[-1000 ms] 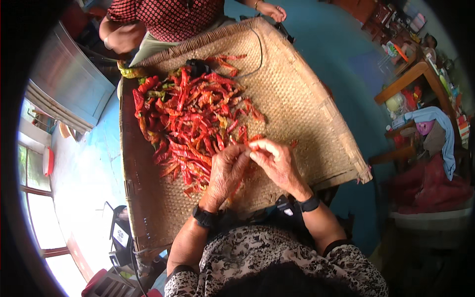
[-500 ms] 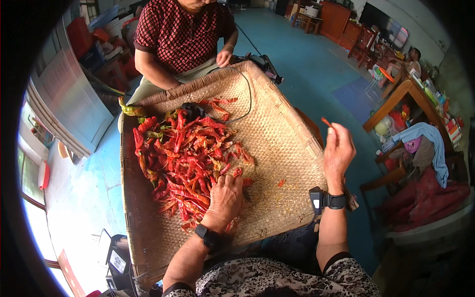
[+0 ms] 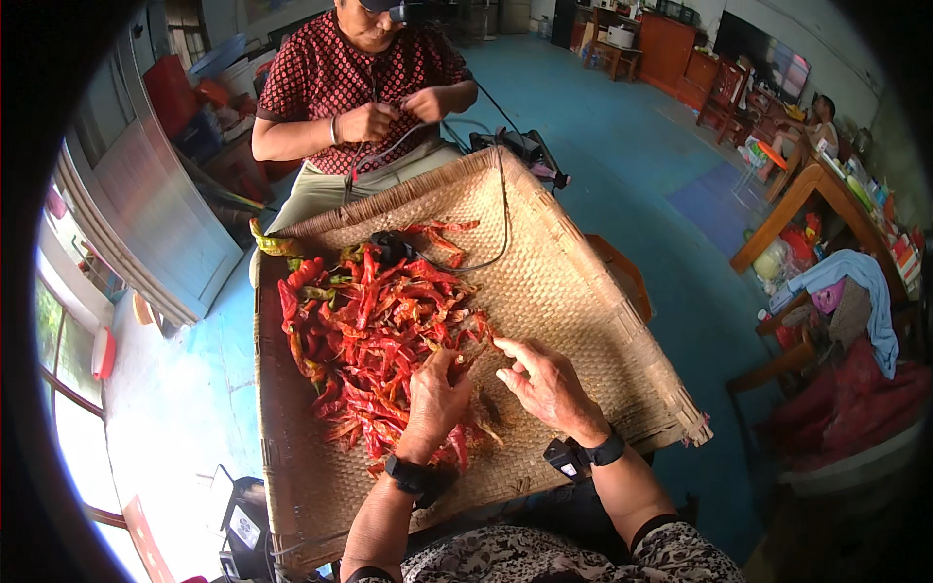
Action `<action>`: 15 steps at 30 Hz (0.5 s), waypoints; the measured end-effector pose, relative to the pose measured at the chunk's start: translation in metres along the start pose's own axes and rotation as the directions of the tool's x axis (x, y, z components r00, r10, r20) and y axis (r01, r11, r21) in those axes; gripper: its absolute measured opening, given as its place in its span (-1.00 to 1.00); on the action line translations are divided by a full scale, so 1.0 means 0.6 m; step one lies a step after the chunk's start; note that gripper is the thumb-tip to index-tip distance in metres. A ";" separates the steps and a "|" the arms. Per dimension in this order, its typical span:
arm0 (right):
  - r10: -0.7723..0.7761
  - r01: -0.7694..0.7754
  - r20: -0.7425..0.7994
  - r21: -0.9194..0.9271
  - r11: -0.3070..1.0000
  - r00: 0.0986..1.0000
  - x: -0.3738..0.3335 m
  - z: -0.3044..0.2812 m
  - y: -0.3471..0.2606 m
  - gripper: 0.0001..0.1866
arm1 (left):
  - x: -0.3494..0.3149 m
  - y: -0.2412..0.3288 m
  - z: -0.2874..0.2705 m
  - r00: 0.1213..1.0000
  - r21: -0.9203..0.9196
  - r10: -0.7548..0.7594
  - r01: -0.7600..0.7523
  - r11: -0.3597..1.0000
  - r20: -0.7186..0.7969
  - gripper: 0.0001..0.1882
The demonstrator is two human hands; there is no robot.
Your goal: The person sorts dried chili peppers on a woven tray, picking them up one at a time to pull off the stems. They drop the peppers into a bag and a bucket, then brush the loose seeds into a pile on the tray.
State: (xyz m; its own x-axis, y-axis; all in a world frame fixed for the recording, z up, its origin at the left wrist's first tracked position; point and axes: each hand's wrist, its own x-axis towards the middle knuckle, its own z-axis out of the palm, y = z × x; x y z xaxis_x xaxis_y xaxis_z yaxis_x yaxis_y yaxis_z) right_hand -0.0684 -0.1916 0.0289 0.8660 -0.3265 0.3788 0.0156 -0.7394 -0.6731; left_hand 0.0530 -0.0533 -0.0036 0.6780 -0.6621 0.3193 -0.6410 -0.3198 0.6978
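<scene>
A heap of dried red chili peppers [image 3: 374, 321] lies in the left half of a shallow woven basket [image 3: 554, 262]. My left hand [image 3: 437, 400] is at the heap's right edge, its thumb and fingers closed on a dried chili [image 3: 465, 367] that shows only in part. Just to its right, my right hand [image 3: 546, 384] reaches over the weave with thumb and forefinger apart. Nothing shows between them; a reddish chili end lies just beyond the fingertips. A green-yellow pepper [image 3: 276, 243] rests at the far left corner.
A black object [image 3: 392, 249] with a thin cable sits among the chilies. Across the basket sits another person [image 3: 364, 107], both hands raised at a cable. A black device [image 3: 243, 525] stands by the near left corner. Cloths [image 3: 846, 291] hang over chairs at right.
My right hand has come in from beyond the basket's right side to beside my left hand; the small red piece it held no longer shows. The other person's hands have risen from the basket.
</scene>
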 end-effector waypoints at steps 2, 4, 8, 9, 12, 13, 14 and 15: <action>0.050 -0.054 0.045 0.079 0.995 0.998 -0.003 -0.002 -0.005 -0.57 | 0.001 0.009 -0.006 0.957 -0.438 -0.223 0.283 0.853 0.184 -0.83; 0.098 -0.111 0.090 0.155 0.982 0.991 -0.001 0.002 -0.006 -0.54 | 0.003 0.011 0.004 0.962 -0.638 -0.222 0.273 0.720 0.162 -0.88; 0.042 -0.071 0.088 0.359 0.931 0.995 -0.004 0.036 0.028 -0.56 | -0.005 -0.009 0.038 0.991 -0.866 -0.096 0.124 0.484 0.088 -0.85; 0.100 -0.132 0.116 0.321 0.938 0.988 -0.001 0.028 0.023 -0.61 | -0.006 -0.004 0.040 0.988 -0.882 -0.110 0.146 0.449 0.107 -0.85; 0.145 -0.181 0.136 0.303 0.936 0.980 0.011 0.022 0.017 -0.75 | -0.005 -0.009 0.039 0.979 -0.896 -0.138 0.192 0.400 0.148 -0.85; 0.142 -0.178 0.145 0.274 0.945 0.979 0.015 0.022 0.023 -0.79 | 0.000 -0.007 0.038 0.983 -0.896 -0.136 0.171 0.410 0.125 -0.86; 0.153 -0.195 0.149 0.326 0.925 0.977 0.012 0.026 0.025 -0.83 | -0.003 -0.008 0.036 0.983 -0.878 -0.145 0.170 0.447 0.117 -0.88; 0.125 -0.158 0.121 0.323 0.933 0.985 0.012 0.029 0.029 -0.85 | -0.005 -0.007 0.032 0.976 -0.875 -0.152 0.210 0.436 0.158 -0.89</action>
State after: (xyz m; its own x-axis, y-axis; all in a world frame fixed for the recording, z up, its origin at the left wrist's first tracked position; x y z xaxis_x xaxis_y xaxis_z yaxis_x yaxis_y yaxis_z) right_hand -0.0533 -0.1966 0.0088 0.9151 -0.3430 0.2121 0.0389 -0.4485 -0.8929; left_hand 0.0470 -0.0629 -0.0197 0.7023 -0.7042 0.1042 0.1773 0.3148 0.9324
